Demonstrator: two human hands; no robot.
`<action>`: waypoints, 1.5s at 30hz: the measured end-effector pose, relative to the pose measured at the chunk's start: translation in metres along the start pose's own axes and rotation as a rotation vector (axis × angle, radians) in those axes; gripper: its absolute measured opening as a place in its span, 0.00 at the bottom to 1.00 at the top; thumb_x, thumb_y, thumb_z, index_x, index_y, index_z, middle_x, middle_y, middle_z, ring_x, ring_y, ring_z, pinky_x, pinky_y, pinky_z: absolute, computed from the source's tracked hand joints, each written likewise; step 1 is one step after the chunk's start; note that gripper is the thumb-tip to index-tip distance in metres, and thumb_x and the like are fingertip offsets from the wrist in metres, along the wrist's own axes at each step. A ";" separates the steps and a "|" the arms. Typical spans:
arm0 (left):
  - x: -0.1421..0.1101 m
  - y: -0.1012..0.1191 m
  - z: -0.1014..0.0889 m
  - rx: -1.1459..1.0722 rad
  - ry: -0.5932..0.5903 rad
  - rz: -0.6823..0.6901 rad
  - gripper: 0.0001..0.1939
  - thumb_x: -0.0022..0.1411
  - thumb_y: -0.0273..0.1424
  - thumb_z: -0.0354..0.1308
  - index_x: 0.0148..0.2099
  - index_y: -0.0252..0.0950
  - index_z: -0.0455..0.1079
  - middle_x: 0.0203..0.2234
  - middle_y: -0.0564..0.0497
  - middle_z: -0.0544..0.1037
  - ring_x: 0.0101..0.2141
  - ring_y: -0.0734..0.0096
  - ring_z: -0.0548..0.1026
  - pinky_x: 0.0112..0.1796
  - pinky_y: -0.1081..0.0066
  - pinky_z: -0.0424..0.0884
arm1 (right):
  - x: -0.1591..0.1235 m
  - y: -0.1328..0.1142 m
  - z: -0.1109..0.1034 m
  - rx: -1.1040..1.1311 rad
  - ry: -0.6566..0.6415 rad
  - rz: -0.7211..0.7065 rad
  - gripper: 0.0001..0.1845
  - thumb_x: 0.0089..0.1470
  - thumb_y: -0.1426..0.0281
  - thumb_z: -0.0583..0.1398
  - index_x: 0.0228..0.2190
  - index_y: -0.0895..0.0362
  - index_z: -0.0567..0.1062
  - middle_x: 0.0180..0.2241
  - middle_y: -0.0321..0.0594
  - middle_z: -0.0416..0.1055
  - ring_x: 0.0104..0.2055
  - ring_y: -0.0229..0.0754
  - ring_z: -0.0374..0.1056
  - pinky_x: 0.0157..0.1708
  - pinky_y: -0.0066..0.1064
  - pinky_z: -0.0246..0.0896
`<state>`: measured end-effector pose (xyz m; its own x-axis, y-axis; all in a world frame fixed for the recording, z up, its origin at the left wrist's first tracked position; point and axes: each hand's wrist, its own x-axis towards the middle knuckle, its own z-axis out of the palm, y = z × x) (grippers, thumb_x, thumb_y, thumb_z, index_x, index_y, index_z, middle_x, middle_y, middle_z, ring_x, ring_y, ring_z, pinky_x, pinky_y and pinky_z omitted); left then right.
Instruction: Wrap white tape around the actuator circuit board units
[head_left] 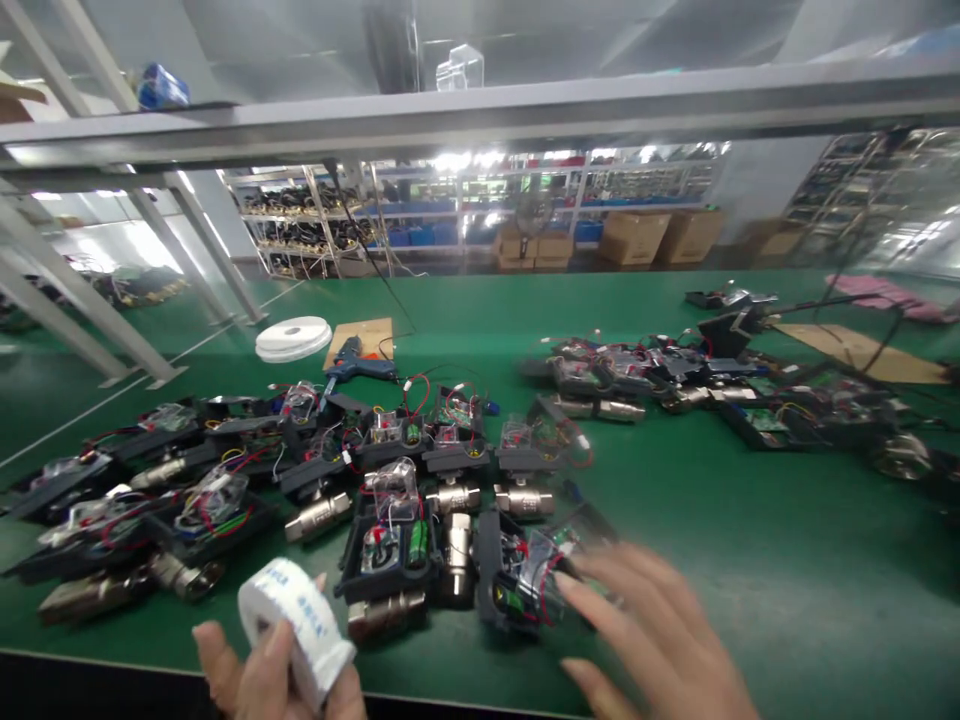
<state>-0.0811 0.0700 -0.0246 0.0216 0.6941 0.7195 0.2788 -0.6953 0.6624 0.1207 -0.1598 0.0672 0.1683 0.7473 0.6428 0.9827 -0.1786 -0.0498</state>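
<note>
A roll of white tape (304, 625) with blue print is gripped in my left hand (262, 680), near the table's front edge. Its loose end sticks out toward the right. My right hand (652, 630), blurred by motion, has its fingers apart beside an opened black valve actuator (517, 575) with red wires and a clear cover. Whether the fingertips touch it I cannot tell. Left of that stands another opened actuator (394, 545) with a green cylindrical part inside and a metal valve body (386, 612) below.
Several more opened actuators with valves (319, 515) crowd the green table (720, 560) at left and back right. A blue glue gun (360, 362) lies by a white reel (292, 338). A metal shelf rail (480, 115) crosses overhead.
</note>
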 end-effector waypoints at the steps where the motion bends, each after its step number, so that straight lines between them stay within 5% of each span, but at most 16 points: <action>1: 0.009 -0.001 0.005 0.031 0.002 0.114 0.28 0.59 0.39 0.62 0.60 0.37 0.67 0.44 0.44 0.77 0.63 0.35 0.62 0.66 0.36 0.45 | 0.012 -0.012 0.008 -0.013 -0.009 -0.043 0.25 0.58 0.62 0.63 0.56 0.54 0.72 0.54 0.48 0.72 0.58 0.55 0.64 0.58 0.47 0.59; 4: 0.035 0.001 0.020 0.125 -0.041 0.492 0.36 0.60 0.31 0.61 0.68 0.25 0.56 0.43 0.37 0.76 0.65 0.36 0.59 0.64 0.33 0.47 | 0.044 -0.039 0.041 -0.067 -0.117 -0.062 0.35 0.51 0.54 0.68 0.57 0.56 0.71 0.60 0.53 0.68 0.61 0.62 0.60 0.59 0.57 0.50; 7: 0.051 0.002 0.028 0.154 -0.052 0.629 0.39 0.60 0.23 0.60 0.70 0.21 0.50 0.47 0.32 0.75 0.64 0.39 0.62 0.63 0.33 0.49 | 0.057 -0.044 0.067 -0.086 -0.175 0.018 0.35 0.40 0.56 0.73 0.50 0.56 0.75 0.58 0.53 0.70 0.58 0.65 0.63 0.59 0.62 0.45; 12: 0.048 -0.007 0.022 0.144 -0.082 0.516 0.39 0.62 0.25 0.58 0.71 0.26 0.48 0.50 0.32 0.73 0.69 0.37 0.44 0.61 0.29 0.52 | 0.045 -0.016 0.058 -0.127 -0.230 -0.042 0.26 0.42 0.68 0.70 0.46 0.54 0.77 0.56 0.50 0.72 0.55 0.62 0.66 0.60 0.62 0.48; 16: 0.039 -0.014 0.015 0.137 -0.122 0.431 0.40 0.62 0.25 0.57 0.72 0.30 0.46 0.50 0.34 0.73 0.70 0.38 0.45 0.61 0.29 0.53 | 0.050 -0.003 0.035 -0.187 -0.249 -0.164 0.31 0.50 0.58 0.66 0.55 0.56 0.72 0.59 0.53 0.68 0.58 0.66 0.63 0.56 0.65 0.53; 19: 0.031 -0.013 0.014 0.133 -0.153 0.374 0.41 0.62 0.25 0.57 0.73 0.30 0.45 0.51 0.33 0.73 0.69 0.38 0.49 0.62 0.30 0.51 | 0.069 -0.020 0.042 -0.104 -0.207 -0.147 0.33 0.52 0.60 0.67 0.57 0.58 0.69 0.60 0.55 0.67 0.58 0.64 0.64 0.51 0.56 0.64; 25: 0.016 0.001 0.021 0.113 -0.097 0.039 0.33 0.67 0.31 0.54 0.71 0.35 0.51 0.62 0.31 0.66 0.68 0.37 0.51 0.62 0.32 0.53 | 0.101 -0.065 0.081 0.095 -0.230 -0.073 0.14 0.52 0.80 0.62 0.42 0.59 0.74 0.42 0.47 0.77 0.38 0.47 0.74 0.36 0.34 0.72; 29: 0.014 -0.014 0.019 0.072 -0.104 -0.084 0.33 0.67 0.34 0.54 0.71 0.33 0.52 0.58 0.33 0.70 0.62 0.44 0.66 0.59 0.44 0.65 | 0.098 -0.079 0.087 0.185 -0.149 -0.088 0.07 0.61 0.75 0.57 0.41 0.58 0.73 0.35 0.44 0.74 0.33 0.45 0.71 0.30 0.32 0.69; 32: 0.020 -0.033 0.012 0.048 -0.099 -0.119 0.33 0.67 0.36 0.54 0.70 0.33 0.54 0.52 0.35 0.75 0.48 0.53 0.78 0.46 0.60 0.77 | 0.089 -0.096 0.099 0.217 0.030 -0.106 0.14 0.69 0.68 0.50 0.37 0.58 0.74 0.32 0.45 0.74 0.30 0.43 0.70 0.28 0.31 0.67; 38: 0.051 -0.033 -0.002 -0.022 -0.100 -0.193 0.29 0.68 0.38 0.53 0.68 0.35 0.59 0.56 0.40 0.73 0.51 0.60 0.76 0.45 0.69 0.76 | 0.083 -0.148 0.136 0.295 0.291 0.032 0.18 0.70 0.65 0.49 0.31 0.56 0.72 0.25 0.38 0.73 0.21 0.38 0.70 0.18 0.28 0.61; 45: 0.069 -0.026 -0.005 -0.084 -0.072 -0.247 0.29 0.68 0.40 0.54 0.67 0.34 0.60 0.43 0.42 0.79 0.39 0.66 0.80 0.36 0.74 0.77 | 0.085 -0.161 0.142 0.402 0.223 0.030 0.21 0.71 0.64 0.45 0.34 0.55 0.73 0.26 0.37 0.71 0.19 0.37 0.67 0.14 0.27 0.57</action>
<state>-0.0918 0.1355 0.0088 0.0315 0.8539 0.5194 0.2032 -0.5143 0.8332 -0.0122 0.0235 0.0209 0.2196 0.5818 0.7831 0.9372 0.0971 -0.3349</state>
